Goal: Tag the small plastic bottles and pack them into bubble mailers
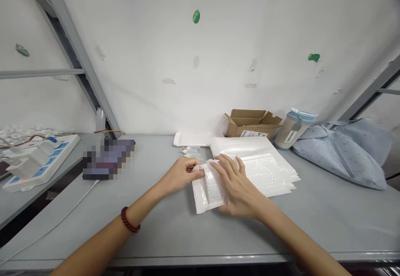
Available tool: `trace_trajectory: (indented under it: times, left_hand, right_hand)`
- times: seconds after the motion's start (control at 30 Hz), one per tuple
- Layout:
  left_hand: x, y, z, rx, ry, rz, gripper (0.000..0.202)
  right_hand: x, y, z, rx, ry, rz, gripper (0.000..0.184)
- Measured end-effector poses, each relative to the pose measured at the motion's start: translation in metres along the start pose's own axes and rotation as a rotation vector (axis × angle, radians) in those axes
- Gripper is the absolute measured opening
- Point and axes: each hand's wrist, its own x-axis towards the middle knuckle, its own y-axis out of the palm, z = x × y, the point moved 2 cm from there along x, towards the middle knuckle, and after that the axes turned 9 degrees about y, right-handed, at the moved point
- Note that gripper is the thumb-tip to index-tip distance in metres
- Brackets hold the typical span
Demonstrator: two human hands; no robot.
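Observation:
A small white bubble mailer [209,192] is held just above or on the grey table, its flap end towards the upper left. My left hand [181,174] pinches the mailer's upper left edge between thumb and fingers. Across its right side lies my right hand [239,186], with the fingers on top and the thumb near the lower edge, gripping it. Behind and to the right, a stack of flat white bubble mailers [265,174] is fanned out. Several small translucent packets with white ends [191,151] lie behind my left hand. What the mailer contains is hidden.
At the back stand an open cardboard box [250,132] and a tumbler [293,130], beside a light blue cloth bag [340,151]. Another white mailer [192,139] lies by the wall. Left are a blurred phone [109,159] on a cable and a power strip [46,165].

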Motion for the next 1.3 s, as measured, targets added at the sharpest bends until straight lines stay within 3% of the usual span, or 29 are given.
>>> trace_trajectory:
  times: [0.13,0.3,0.43,0.63,0.77,0.93,1.03,1.3]
  left_hand:
    - [0.000,-0.006,-0.006,0.196,0.060,-0.084,0.016]
    - [-0.001,-0.041,-0.012,0.429,0.135,-0.179,0.020]
    - [-0.003,-0.059,0.007,0.673,0.136,-0.043,0.018]
    - [-0.003,-0.051,0.036,0.807,0.087,0.177,0.017]
    - [-0.004,-0.058,0.024,0.768,0.064,0.192,0.015]
    - [-0.008,-0.077,-0.006,0.708,-0.005,0.041,0.017]
    - [-0.008,-0.069,-0.013,0.604,0.032,0.011,0.017]
    - [-0.001,-0.015,-0.006,0.202,0.069,0.017,0.021]
  right_hand:
    - [0.000,0.004,0.003,-0.040,-0.010,-0.045,0.086]
    - [0.002,0.003,0.003,-0.133,0.034,-0.205,0.074]
    - [0.004,0.002,-0.002,-0.118,0.110,-0.247,0.053]
    - [0.008,0.006,-0.010,-0.095,0.231,-0.173,0.048]
    - [0.009,0.010,-0.014,-0.069,0.292,-0.118,0.050]
    - [0.009,0.011,-0.013,-0.074,0.265,-0.117,0.048]
    - [0.008,0.011,-0.012,-0.068,0.264,-0.123,0.048]
    - [0.007,0.008,-0.007,0.023,0.211,-0.112,0.046]
